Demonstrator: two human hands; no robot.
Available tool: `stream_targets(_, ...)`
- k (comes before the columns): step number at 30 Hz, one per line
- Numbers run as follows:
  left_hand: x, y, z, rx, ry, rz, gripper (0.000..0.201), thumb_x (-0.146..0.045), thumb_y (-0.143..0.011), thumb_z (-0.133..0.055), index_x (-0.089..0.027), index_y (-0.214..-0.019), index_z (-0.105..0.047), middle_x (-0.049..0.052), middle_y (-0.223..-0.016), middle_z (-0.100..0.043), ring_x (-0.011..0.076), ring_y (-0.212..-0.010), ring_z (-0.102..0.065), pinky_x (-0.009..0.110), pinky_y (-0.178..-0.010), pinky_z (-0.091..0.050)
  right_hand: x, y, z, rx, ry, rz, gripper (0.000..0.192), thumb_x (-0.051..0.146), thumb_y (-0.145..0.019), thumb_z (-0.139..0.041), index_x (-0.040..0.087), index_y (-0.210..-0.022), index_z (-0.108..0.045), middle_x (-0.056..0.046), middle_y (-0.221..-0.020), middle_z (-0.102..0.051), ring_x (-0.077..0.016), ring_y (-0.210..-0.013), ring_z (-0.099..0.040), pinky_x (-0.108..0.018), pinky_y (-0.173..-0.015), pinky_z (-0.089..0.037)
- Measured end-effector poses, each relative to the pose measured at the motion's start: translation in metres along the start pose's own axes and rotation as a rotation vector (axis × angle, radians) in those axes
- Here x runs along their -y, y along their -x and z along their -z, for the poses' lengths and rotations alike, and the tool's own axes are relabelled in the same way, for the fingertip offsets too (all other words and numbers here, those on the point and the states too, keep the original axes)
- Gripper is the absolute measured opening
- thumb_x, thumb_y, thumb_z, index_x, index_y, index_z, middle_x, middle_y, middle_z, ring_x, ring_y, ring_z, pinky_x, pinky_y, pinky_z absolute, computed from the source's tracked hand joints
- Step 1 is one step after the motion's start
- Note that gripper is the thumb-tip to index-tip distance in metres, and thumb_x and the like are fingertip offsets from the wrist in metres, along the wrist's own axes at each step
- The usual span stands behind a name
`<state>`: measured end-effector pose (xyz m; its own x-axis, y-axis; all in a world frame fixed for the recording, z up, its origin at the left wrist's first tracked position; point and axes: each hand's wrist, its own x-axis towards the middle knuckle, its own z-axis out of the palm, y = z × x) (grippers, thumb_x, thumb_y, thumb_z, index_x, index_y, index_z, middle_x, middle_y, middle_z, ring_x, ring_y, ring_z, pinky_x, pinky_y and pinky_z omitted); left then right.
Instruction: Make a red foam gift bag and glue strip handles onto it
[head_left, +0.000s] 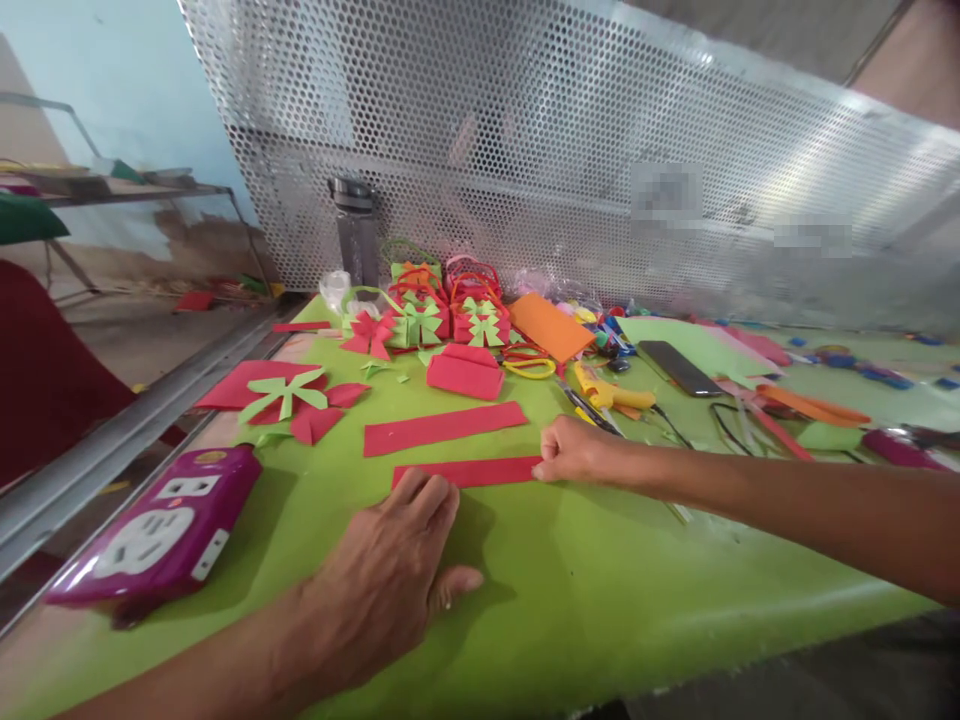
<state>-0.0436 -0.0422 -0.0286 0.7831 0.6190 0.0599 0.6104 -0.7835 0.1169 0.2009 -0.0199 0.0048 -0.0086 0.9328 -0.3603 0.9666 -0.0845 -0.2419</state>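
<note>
My left hand (386, 560) rests, thumb spread, on the nearer red strip (495, 472) | my right hand (574, 449) pinches its right end

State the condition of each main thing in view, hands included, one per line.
Left hand: fingers on the near strip, thumb spread away
Right hand: closed, at that strip's right end
Near red strip: flat, a hand at each end
Far red strip: flat, untouched
Red folded piece: folded
Bottle: upright, lid on
Phone: lying, dark
Glue gun: lying, unheld
</note>
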Motion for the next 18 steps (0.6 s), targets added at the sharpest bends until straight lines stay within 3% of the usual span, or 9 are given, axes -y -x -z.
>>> stream_targets(4, 0.013, -0.003, -0.005, -0.094, 0.057, -0.027, 0.034, -0.040, -0.089, -0.042, -0.014, -0.109, -0.054, 0.010, -0.105, -0.053, 0.0249, -0.097, -0.049, 0.038, -0.076, -0.051, 0.002, 0.009, -0.004, -0.108, 0.043, 0.147, 0.008, 0.023, -0.075, -0.057, 0.017, -0.072, -0.063, 0.000, -0.066, -0.059, -0.0120, -0.061, -0.053, -0.022, -0.056, -0.033)
stream_targets(8, 0.030, -0.009, 0.001, -0.134, 0.091, -0.073, 0.024, -0.026, -0.090, -0.043, -0.015, -0.106, -0.056, 0.010, -0.105, -0.055, 0.0217, -0.097, -0.052, 0.036, -0.083, -0.049, 0.005, 0.022, -0.014, -0.190, 0.148, 0.365, 0.015, 0.024, -0.085, -0.053, 0.020, -0.092, -0.066, -0.004, -0.085, -0.062, -0.0170, -0.082, -0.056, -0.027, -0.070, -0.036)
stream_targets(13, 0.039, -0.019, 0.019, -0.062, 0.194, -0.102, 0.024, -0.020, -0.090, -0.040, -0.016, -0.099, -0.062, 0.009, -0.107, -0.059, 0.0178, -0.096, -0.056, 0.032, -0.084, -0.047, -0.002, 0.030, -0.026, -0.274, 0.310, 0.593, 0.028, 0.033, -0.082, -0.059, 0.019, -0.106, -0.061, -0.006, -0.089, -0.060, -0.0224, -0.085, -0.056, -0.034, -0.074, -0.040)
stream_targets(18, 0.033, -0.034, 0.030, 0.006, 0.246, 0.072, 0.024, -0.022, -0.088, -0.043, -0.017, -0.091, -0.065, 0.007, -0.090, -0.065, 0.0170, -0.085, -0.059, 0.030, -0.077, -0.047, -0.008, 0.023, -0.034, -0.339, 0.368, 0.751, 0.047, 0.047, -0.081, -0.055, 0.022, -0.121, -0.054, -0.009, -0.086, -0.061, -0.0257, -0.083, -0.056, -0.042, -0.074, -0.042)
